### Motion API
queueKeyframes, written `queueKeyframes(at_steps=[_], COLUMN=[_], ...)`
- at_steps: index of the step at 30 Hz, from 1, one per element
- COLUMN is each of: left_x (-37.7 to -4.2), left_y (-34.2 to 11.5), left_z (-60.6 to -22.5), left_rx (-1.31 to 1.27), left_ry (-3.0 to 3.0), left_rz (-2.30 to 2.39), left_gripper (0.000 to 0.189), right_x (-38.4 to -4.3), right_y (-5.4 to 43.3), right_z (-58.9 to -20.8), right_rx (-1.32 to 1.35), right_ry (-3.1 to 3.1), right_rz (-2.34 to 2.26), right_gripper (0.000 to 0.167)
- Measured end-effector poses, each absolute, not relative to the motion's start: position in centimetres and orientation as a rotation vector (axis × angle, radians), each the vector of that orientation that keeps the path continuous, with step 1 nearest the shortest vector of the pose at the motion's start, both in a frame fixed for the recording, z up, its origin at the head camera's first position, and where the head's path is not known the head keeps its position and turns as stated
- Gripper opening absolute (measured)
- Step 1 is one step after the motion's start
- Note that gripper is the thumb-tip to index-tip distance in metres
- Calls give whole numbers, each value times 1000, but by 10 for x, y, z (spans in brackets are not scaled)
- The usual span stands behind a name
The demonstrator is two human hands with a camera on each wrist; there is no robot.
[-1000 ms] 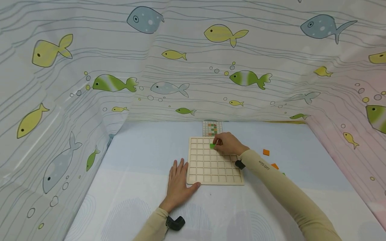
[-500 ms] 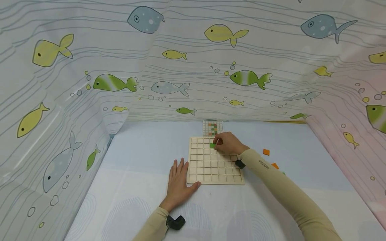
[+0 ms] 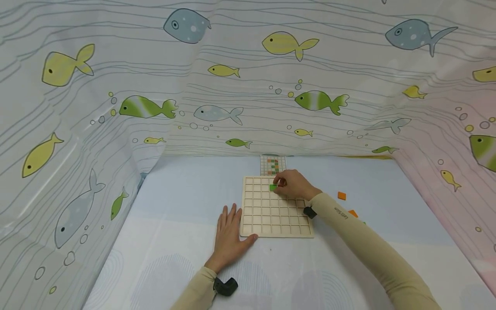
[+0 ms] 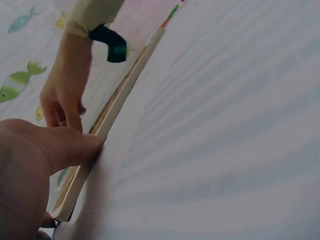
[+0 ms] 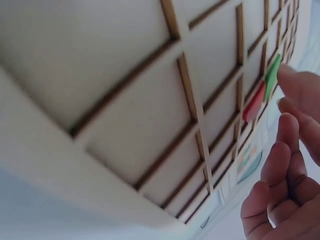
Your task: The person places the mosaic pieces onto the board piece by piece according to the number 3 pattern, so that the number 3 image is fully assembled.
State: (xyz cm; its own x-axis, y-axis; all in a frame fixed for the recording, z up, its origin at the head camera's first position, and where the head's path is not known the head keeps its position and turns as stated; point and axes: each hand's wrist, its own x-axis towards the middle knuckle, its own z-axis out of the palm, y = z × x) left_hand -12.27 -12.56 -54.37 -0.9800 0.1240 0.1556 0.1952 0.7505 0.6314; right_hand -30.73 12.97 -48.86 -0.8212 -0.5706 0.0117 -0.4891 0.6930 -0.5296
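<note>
Pinching a green tile [image 3: 272,187] at its edge, the right hand [image 3: 293,184] is over the far rows of the wooden grid board [image 3: 267,215]. This tile is thin, bright and plain, beside a red tile [image 5: 254,104]; whether it sits fully in its square, I cannot tell. The left hand [image 3: 229,241] rests with straight fingers along the board's left side. Beyond lies a printed card [image 3: 265,164]; rightward, an orange tile [image 3: 342,196]. The right hand partly covers the green tile.
</note>
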Motion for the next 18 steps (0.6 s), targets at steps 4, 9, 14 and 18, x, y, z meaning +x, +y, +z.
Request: queueKeyframes(at_steps=[4,9,14,18], left_x=[-123,-123,-123,-123], left_y=[-125,-124,-123,-123], left_z=[-545,-546,-545,-543], left_rx=[-256,-257,-249,-239], left_ry=[-2845,-2848,-2851,-2852], left_rz=[-1031,-1031,-1029,-1031], left_gripper=[92,92,92,92], right_x=[-305,-305,-308,-310], right_y=[136,155,182,207], right_z=[-482,-473,-467,-465], right_rx=[-872,-874,-809,-764], right_ry=[2768,2808,2880,2913], right_rz=[-801,-775,-683,-619], right_gripper=[18,18,18,20])
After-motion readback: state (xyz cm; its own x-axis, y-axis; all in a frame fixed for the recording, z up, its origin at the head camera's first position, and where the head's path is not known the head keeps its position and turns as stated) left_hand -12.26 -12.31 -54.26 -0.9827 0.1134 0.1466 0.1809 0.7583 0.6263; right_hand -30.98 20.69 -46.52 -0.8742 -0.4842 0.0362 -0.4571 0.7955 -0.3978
